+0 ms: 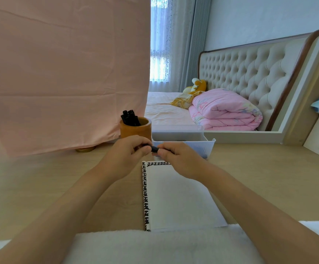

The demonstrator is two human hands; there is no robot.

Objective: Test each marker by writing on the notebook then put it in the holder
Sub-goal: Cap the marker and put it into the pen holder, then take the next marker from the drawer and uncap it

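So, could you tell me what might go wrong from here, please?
Both the left hand and right hand pinch the marker by the far edge of the notebook; a sudden slip might smear ink across it. The holder sits close behind the left hand with black markers leaning inside, so a hasty reach could tip it.

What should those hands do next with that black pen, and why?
Probably pull the hands apart to uncap the marker: the left hand and right hand each pinch one end above the notebook, and no tip shows. The hands hide most of it, so this is a guess.
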